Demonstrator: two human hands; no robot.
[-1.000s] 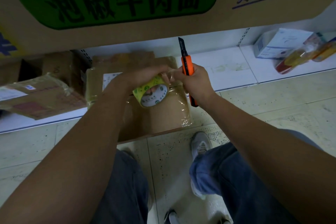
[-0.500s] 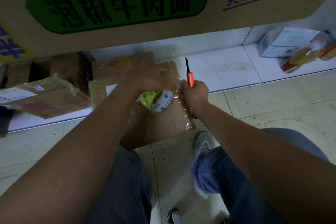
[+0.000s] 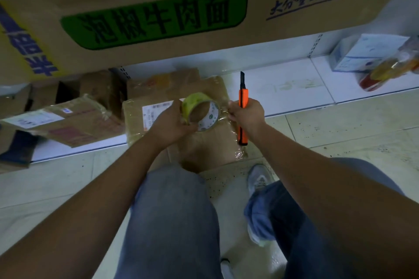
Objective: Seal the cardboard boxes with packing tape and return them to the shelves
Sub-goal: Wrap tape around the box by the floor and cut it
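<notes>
My left hand [image 3: 171,123] grips a roll of clear packing tape [image 3: 200,111] with a yellow-green core, held just above a brown cardboard box [image 3: 204,145]. The box leans from the floor onto the edge of the low white shelf [image 3: 283,90] and has a white label on its top. My right hand [image 3: 246,114] holds an orange utility knife [image 3: 243,108], blade out and pointing up, and its fingers pinch the free end of the tape right beside the roll.
A big printed carton [image 3: 158,13] fills the shelf above. Taped parcels [image 3: 61,122] lie on the low shelf at left, a white box [image 3: 367,54] and a packet [image 3: 390,68] at right. My knees and shoe [image 3: 259,180] are below the box on the tiled floor.
The roll has turned so its hollow core faces me, and my left hand now holds it from below. My right hand with the knife has shifted slightly right of the roll.
</notes>
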